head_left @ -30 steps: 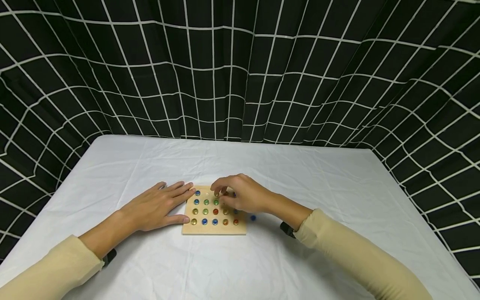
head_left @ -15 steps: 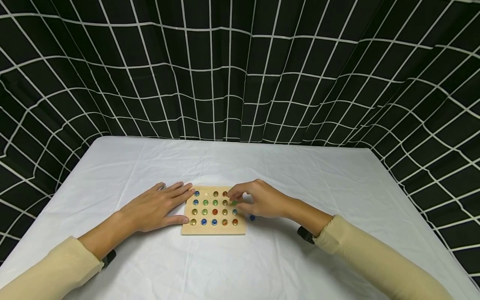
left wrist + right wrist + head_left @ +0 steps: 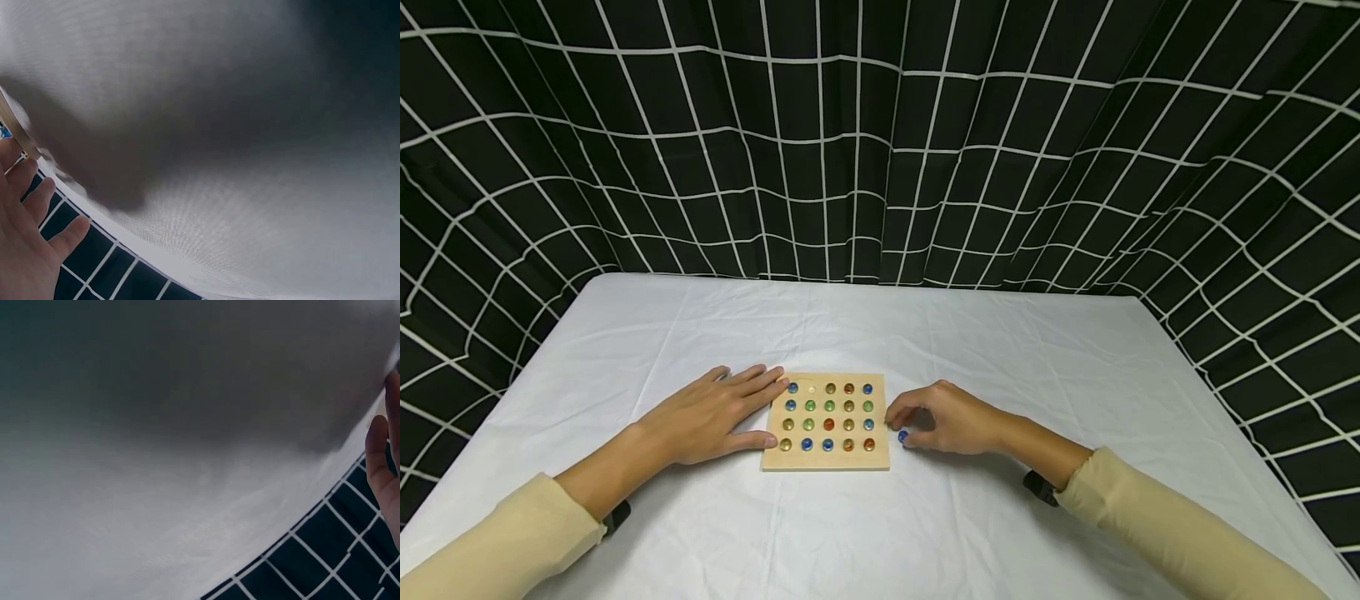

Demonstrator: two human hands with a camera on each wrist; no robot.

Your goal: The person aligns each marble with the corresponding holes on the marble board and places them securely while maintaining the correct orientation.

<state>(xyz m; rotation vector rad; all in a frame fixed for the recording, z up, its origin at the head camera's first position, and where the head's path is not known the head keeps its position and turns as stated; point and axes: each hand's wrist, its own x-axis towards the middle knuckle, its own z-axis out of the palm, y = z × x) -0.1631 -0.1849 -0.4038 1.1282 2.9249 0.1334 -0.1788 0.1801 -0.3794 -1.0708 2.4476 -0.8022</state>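
In the head view, a light wooden board point(image 3: 825, 462) lies on the table, set with rows of blue, green, amber and red glass marbles. One hollow point(image 3: 812, 390) in its far row has no marble. My left hand point(image 3: 718, 417) lies spread, its fingertips and thumb on the board's left edge. Just off the right edge, a blue marble point(image 3: 902, 436) rests on the cloth. My right hand point(image 3: 953, 418) is over it, index finger and thumb curved on either side, a gap still showing. In the wrist views, only parts of the left hand point(image 3: 31, 219) and right hand point(image 3: 384, 462) appear.
A white cloth point(image 3: 700, 533) with light creases covers the table. Black curtains point(image 3: 865, 150) with a white grid stand behind it and at both sides. A dark wrist camera point(image 3: 1040, 487) sits under the right wrist.
My right hand has moved from above the board's far rows to the right and nearer, down to the blue marble beside the board. My left hand stays in place.
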